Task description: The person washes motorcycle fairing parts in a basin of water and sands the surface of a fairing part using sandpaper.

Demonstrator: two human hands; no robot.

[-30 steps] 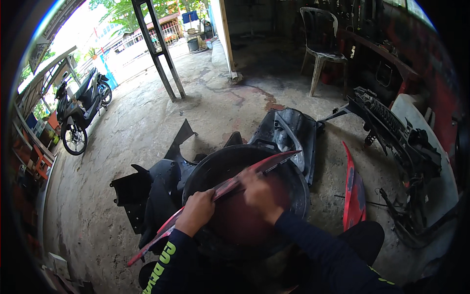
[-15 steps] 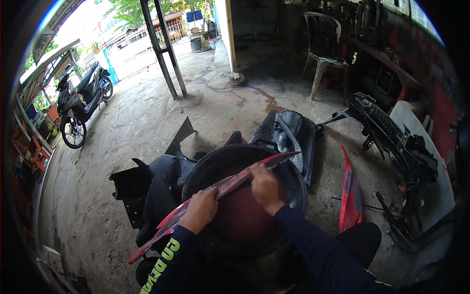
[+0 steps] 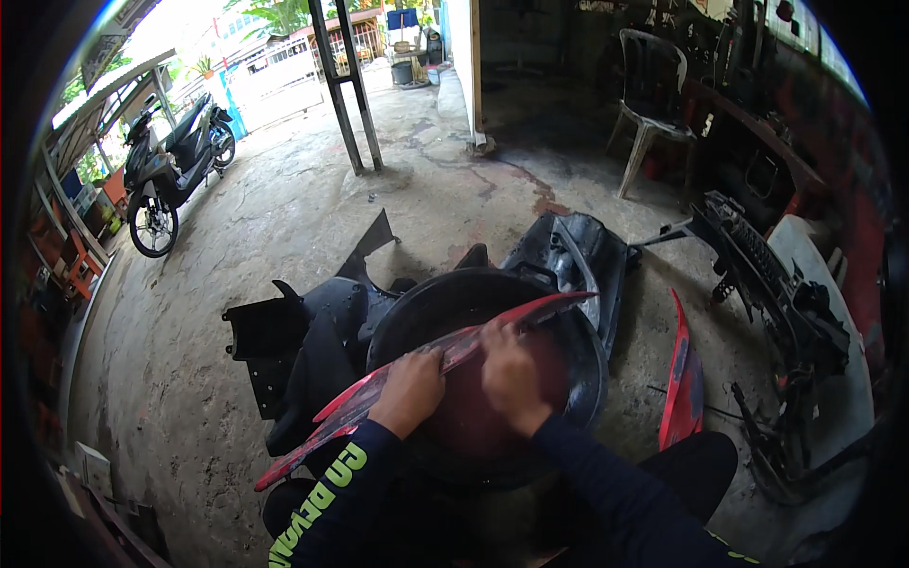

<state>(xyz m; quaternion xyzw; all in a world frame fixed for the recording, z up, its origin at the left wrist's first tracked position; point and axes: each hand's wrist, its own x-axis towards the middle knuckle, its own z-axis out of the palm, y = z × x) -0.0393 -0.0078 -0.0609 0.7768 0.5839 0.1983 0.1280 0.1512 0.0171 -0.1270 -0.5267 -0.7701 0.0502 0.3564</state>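
Observation:
A long, narrow red motorcycle body panel [image 3: 461, 351] with scuffed dark patches lies slantwise over a round black basin [image 3: 599, 402]. Reddish liquid [image 3: 473, 407] shows inside the basin. My left hand [image 3: 409, 393] is closed around the panel's near edge at mid-length. Just right of it, my right hand [image 3: 514, 377] presses curled fingers against the panel; it is blurred, and whatever lies under the fingers is hidden. The panel's pointed far end reaches past the basin's right side, and its lower end sticks out by my left sleeve.
Black plastic fairings [image 3: 312, 350] lie left of the basin, a dark wet panel [image 3: 578, 251] behind it. To the right are another red panel [image 3: 680, 388] and a black frame part [image 3: 757, 284]. A scooter [image 3: 175, 170], a metal post [image 3: 346, 85] and a plastic chair [image 3: 651, 104] stand farther back.
My right hand has slid along the panel toward my left hand, which keeps its hold. The whole view has shifted slightly, so the surroundings sit farther right.

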